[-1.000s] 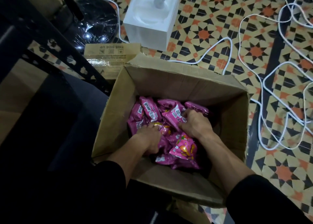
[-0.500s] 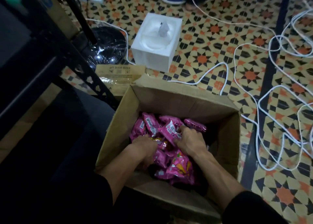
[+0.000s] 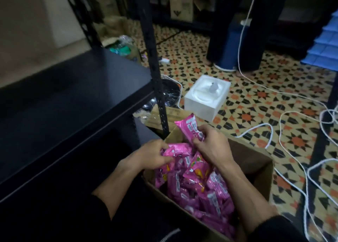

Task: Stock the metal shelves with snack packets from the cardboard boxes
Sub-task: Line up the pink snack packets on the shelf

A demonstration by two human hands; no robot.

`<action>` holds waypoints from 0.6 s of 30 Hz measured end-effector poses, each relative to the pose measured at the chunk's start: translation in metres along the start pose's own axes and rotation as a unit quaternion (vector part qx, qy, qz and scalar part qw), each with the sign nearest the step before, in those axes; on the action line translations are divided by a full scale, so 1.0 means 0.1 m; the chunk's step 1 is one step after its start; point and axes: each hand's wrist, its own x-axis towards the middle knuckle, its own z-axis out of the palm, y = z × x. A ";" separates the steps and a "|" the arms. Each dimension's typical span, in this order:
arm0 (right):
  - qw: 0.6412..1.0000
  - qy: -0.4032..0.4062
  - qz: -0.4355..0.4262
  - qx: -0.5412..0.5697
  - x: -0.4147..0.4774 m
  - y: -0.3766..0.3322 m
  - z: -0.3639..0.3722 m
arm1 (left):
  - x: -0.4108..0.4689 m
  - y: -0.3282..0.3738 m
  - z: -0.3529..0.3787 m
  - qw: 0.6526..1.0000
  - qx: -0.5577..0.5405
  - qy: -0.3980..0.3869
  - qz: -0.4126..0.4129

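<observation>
Packets (image 3: 199,185), pink, fill the open cardboard box (image 3: 256,161) on the floor at the lower centre. Both forearms reach into the box from the near edge, each in a dark sleeve pushed up the arm.

Left hand (image 3: 151,155): fingers curled closed around the top of a bunch of packets at the box's left side. Right hand (image 3: 212,145): fingers closed on one packet (image 3: 190,127), which stands tilted above the far rim of the box, its upper end pointing away and to the left. The lower end of that packet is hidden by the fingers.

Shelf (image 3: 73,99), black metal, lies just left of the box, its top surface bare. A perforated post (image 3: 157,88) at the shelf's near corner rises just beyond the box's far left corner. A flattened cardboard flap (image 3: 172,113) shows behind the post.

Beyond the box, a white tissue box (image 3: 206,97) sits on the patterned tile floor (image 3: 256,99). White cables (image 3: 300,154) loop across the tiles to the right. Farther back, two dark legs (image 3: 237,31) of another person stand on the tiles, and a small carton (image 3: 182,7) sits in the shadow behind.
</observation>
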 end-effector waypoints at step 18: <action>0.943 -0.029 -0.279 0.178 -0.08 -2.62 -0.57 | -2.65 -0.03 -1.48 0.888 -0.354 0.292 -0.013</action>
